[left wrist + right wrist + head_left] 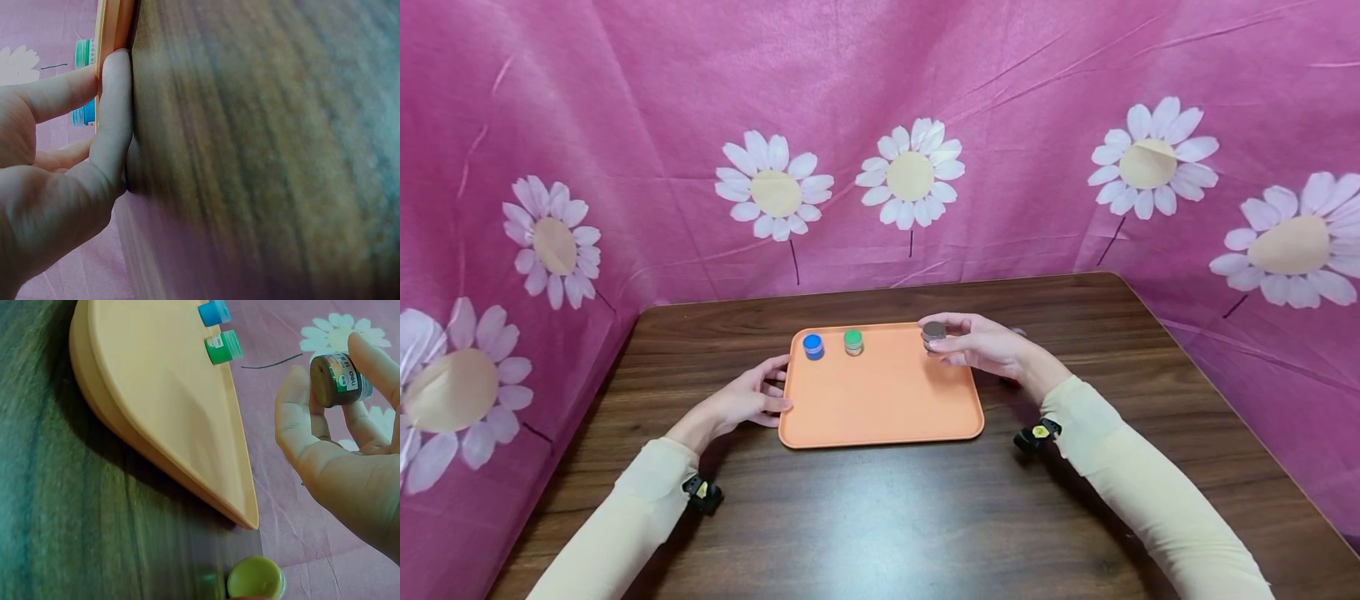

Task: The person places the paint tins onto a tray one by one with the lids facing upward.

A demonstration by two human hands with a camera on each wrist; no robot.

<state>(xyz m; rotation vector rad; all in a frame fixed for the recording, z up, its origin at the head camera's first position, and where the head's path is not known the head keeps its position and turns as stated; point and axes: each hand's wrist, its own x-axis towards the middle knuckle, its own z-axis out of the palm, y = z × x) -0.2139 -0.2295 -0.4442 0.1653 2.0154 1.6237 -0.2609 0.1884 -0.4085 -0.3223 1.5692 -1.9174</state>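
A small paint jar with a dark brown lid [934,331] is pinched between the thumb and fingers of my right hand [988,346]. In the right wrist view, this brown jar [337,380] is raised above the tray's surface, with its label showing. My left hand [748,396] touches the left edge of the orange tray [880,400] with fairly straight thumb and fingers. Standing on the tray near its back left corner are a blue paint jar [813,347] and a green paint jar [853,342].
Beyond the tray's right side, a yellowish jar [255,578] stands on the wooden table [865,517]. A bit of something red [1011,381] shows under my right wrist. Pink cloth [1000,75] with daisies surrounds the table's back and sides.
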